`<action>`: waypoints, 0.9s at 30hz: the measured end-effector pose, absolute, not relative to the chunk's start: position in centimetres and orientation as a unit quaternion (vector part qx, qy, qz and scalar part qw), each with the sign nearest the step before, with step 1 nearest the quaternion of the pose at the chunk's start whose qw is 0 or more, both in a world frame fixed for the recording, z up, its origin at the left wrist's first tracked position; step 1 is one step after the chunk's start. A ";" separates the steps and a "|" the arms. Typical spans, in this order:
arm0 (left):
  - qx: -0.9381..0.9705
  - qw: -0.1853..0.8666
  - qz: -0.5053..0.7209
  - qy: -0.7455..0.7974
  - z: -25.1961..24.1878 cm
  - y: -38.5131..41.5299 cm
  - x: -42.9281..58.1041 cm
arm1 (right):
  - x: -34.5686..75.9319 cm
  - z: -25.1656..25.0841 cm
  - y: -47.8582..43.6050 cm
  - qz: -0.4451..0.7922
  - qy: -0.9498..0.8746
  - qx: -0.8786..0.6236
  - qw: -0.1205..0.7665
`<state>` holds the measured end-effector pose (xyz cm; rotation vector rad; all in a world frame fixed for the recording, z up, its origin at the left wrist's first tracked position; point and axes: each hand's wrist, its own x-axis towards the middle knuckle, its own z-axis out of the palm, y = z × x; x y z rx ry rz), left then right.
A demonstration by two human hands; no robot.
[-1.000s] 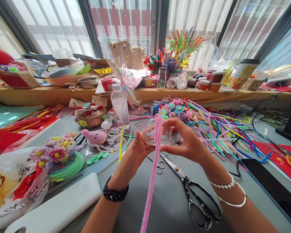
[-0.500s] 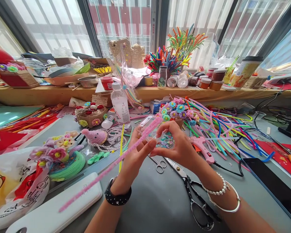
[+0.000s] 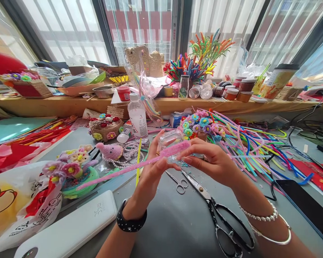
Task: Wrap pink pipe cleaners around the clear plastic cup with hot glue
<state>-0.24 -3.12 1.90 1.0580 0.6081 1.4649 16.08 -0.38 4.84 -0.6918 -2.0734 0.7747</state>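
My left hand (image 3: pixel 150 172) is closed around a small clear jar (image 3: pixel 171 138), tilted on its side. A fuzzy pink pipe cleaner (image 3: pixel 129 167) runs along the near side of the jar. One end is doubled or wrapped against it, and the long loose tail points to the lower left. With bent fingers, my right hand (image 3: pixel 211 157) presses the pink pipe cleaner at the jar's right end; its thumb is mostly hidden. Below the hands lie small silver scissors (image 3: pixel 181 185) and large black-handled scissors (image 3: pixel 218 215).
A white power bank (image 3: pixel 70 225) and a flower pot craft (image 3: pixel 80 179) sit at left. Loose pipe cleaners (image 3: pixel 247 143) heap at right, near a phone (image 3: pixel 307 208). A water bottle (image 3: pixel 137 123) and a flower basket (image 3: pixel 200 134) stand behind the hands.
The pink pipe cleaner has swung from steep to nearly level, its tail rising. My right hand has gone from a rounded, arched pose to flatter fingers over the jar's end.
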 end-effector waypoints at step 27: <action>0.490 0.601 0.573 0.266 2.3 -3.5 -0.9 | 16.5 5.1 -0.6 0.424 -0.725 -0.323 0.436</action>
